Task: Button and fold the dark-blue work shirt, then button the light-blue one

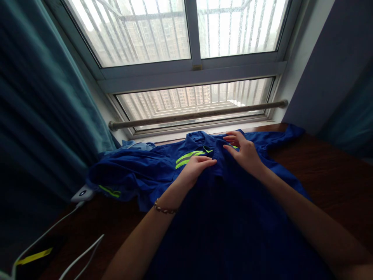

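A blue work shirt [221, 210] with grey and neon-yellow reflective stripes [188, 157] lies spread on a dark wooden table [329, 175] below a window. My left hand [196, 168] rests flat on the shirt's chest just under the stripe, fingers stretched toward the placket. My right hand [244, 149] lies on the cloth near the collar [201, 137], fingers apart and slightly curled, touching the fabric. A beaded bracelet [164, 209] sits on my left wrist.
A teal curtain [43, 109] hangs at the left. A white charger block [82, 193] with white cables [81, 256] lies at the table's left edge, near a dark object with a yellow strip [35, 256]. A rail [198, 114] runs along the window sill.
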`<action>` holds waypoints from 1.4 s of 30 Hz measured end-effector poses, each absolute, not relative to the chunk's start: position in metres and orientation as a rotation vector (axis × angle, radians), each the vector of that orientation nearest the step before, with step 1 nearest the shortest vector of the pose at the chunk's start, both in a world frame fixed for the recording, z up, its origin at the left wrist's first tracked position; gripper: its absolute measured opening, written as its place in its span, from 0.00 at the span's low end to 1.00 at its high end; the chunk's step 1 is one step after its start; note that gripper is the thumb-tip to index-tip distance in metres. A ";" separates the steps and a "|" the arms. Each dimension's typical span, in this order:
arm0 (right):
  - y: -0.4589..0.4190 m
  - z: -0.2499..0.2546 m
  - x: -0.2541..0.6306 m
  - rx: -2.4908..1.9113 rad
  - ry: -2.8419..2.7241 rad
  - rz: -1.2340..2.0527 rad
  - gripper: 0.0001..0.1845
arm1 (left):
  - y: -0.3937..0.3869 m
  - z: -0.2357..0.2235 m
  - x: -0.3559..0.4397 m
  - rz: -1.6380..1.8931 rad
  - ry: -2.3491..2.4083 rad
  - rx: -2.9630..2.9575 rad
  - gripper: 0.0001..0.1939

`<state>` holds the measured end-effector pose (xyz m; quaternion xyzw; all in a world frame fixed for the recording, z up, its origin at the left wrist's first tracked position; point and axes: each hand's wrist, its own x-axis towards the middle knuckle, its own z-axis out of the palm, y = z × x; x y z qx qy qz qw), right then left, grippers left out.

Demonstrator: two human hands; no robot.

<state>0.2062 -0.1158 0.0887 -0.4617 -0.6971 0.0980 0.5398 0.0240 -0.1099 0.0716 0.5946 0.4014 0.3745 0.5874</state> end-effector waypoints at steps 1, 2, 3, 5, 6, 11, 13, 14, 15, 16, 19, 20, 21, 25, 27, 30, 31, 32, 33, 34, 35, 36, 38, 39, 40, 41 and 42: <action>-0.121 0.090 0.202 -1.065 -1.736 0.181 0.12 | -0.109 0.072 0.023 0.868 0.925 1.261 0.11; -0.127 0.091 0.198 -1.027 -1.825 0.129 0.08 | -0.108 0.074 0.022 0.867 0.913 1.167 0.11; -0.133 0.093 0.194 -0.989 -1.918 0.087 0.05 | -0.108 0.075 0.021 0.868 0.905 1.100 0.10; -0.142 0.094 0.188 -0.929 -2.077 0.040 0.03 | -0.110 0.078 0.020 0.857 0.893 1.029 0.10; -0.146 0.093 0.185 -0.916 -2.128 0.024 0.03 | -0.110 0.079 0.020 0.860 0.889 1.014 0.09; -0.151 0.091 0.181 -0.923 -2.286 -0.200 0.07 | -0.112 0.076 0.021 0.948 0.895 1.007 0.09; -0.151 0.091 0.180 -0.901 -2.323 -0.290 0.08 | -0.112 0.074 0.021 0.932 0.882 0.992 0.10; -0.151 0.091 0.180 -0.892 -2.323 -0.316 0.09 | -0.111 0.073 0.021 0.921 0.877 0.985 0.10; -0.151 0.090 0.179 -0.889 -2.313 -0.325 0.11 | -0.112 0.073 0.021 0.912 0.874 0.983 0.11; -0.151 0.090 0.179 -0.892 -2.293 -0.317 0.12 | -0.112 0.073 0.021 0.910 0.875 0.987 0.11; -0.150 0.087 0.178 -0.937 -2.214 -0.187 0.11 | -0.116 0.074 0.022 0.959 0.885 1.045 0.10; -0.149 0.086 0.178 -0.954 -2.192 -0.119 0.10 | -0.117 0.075 0.023 0.995 0.890 1.085 0.10; -0.148 0.085 0.178 -0.971 -2.172 -0.052 0.09 | -0.119 0.076 0.024 1.034 0.897 1.129 0.10; -0.144 0.083 0.177 -1.033 -2.054 0.091 0.02 | -0.123 0.082 0.026 1.097 0.919 1.224 0.11; -0.143 0.082 0.177 -1.011 -2.032 0.094 0.06 | -0.124 0.086 0.024 1.066 0.917 1.231 0.12; -0.143 0.080 0.178 -0.947 -2.077 0.077 0.09 | -0.125 0.091 0.021 1.053 0.936 1.293 0.13; -0.142 0.080 0.179 -0.936 -2.082 0.069 0.10 | -0.125 0.092 0.021 1.051 0.942 1.319 0.12; -0.142 0.081 0.180 -0.930 -2.082 0.061 0.11 | -0.125 0.092 0.020 1.047 0.945 1.339 0.12; -0.142 0.081 0.181 -0.925 -2.085 0.059 0.12 | -0.125 0.092 0.020 1.040 0.942 1.355 0.12; -0.142 0.083 0.183 -0.918 -2.097 0.062 0.13 | -0.125 0.092 0.020 1.034 0.934 1.367 0.12; -0.142 0.084 0.184 -0.911 -2.122 0.069 0.14 | -0.125 0.092 0.021 1.029 0.924 1.374 0.12; -0.142 0.086 0.185 -0.904 -2.151 0.078 0.15 | -0.124 0.091 0.021 1.025 0.915 1.379 0.12; -0.142 0.088 0.187 -0.907 -2.194 0.085 0.14 | -0.123 0.091 0.020 0.993 0.898 1.393 0.12; -0.142 0.089 0.188 -0.914 -2.206 0.078 0.13 | -0.123 0.091 0.019 0.964 0.891 1.401 0.12; -0.142 0.090 0.189 -0.926 -2.211 0.063 0.13 | -0.122 0.091 0.018 0.930 0.884 1.412 0.12; -0.142 0.090 0.189 -0.940 -2.209 0.043 0.12 | -0.122 0.092 0.016 0.895 0.874 1.426 0.12; -0.142 0.090 0.190 -0.955 -2.204 0.022 0.10 | -0.122 0.093 0.015 0.863 0.861 1.442 0.13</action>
